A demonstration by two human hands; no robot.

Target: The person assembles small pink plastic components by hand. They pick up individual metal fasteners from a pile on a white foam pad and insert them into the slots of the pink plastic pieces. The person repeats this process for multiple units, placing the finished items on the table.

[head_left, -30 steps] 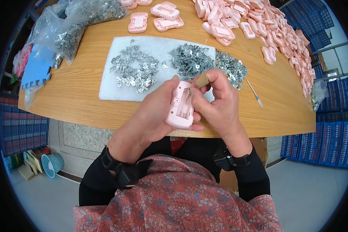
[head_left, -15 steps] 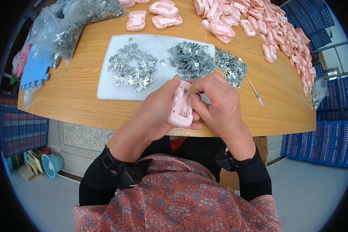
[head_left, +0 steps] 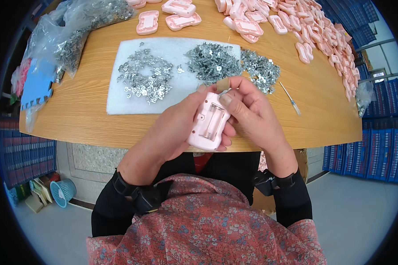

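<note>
My left hand [head_left: 174, 121] is closed around a pink plastic battery case [head_left: 200, 140], its fingertips curling out from under the right side. The case is tilted, its open battery compartment facing up with metal contacts at the ends. At its upper right corner, my right hand [head_left: 257, 112] has thumb and index finger bent close together. A tan wrap covers the index fingertip. Anything pinched between them is too small or hidden to make out. Beyond the hands, a white foam sheet [head_left: 177, 100] bears loose metal contact pieces [head_left: 147, 76] and a denser heap of metal contacts [head_left: 213, 62].
More metal pieces [head_left: 261, 70] lie off the sheet's right edge, near a thin pointed tool [head_left: 290, 100]. A large pile of pink cases [head_left: 316, 37] covers the far right. At far left are plastic bags of metal parts [head_left: 70, 44] and a blue foam mat [head_left: 37, 84].
The battery case has turned, so its compartment shows more fully. My right hand has rolled back from over the compartment to the case's upper right corner, the index finger lifting away.
</note>
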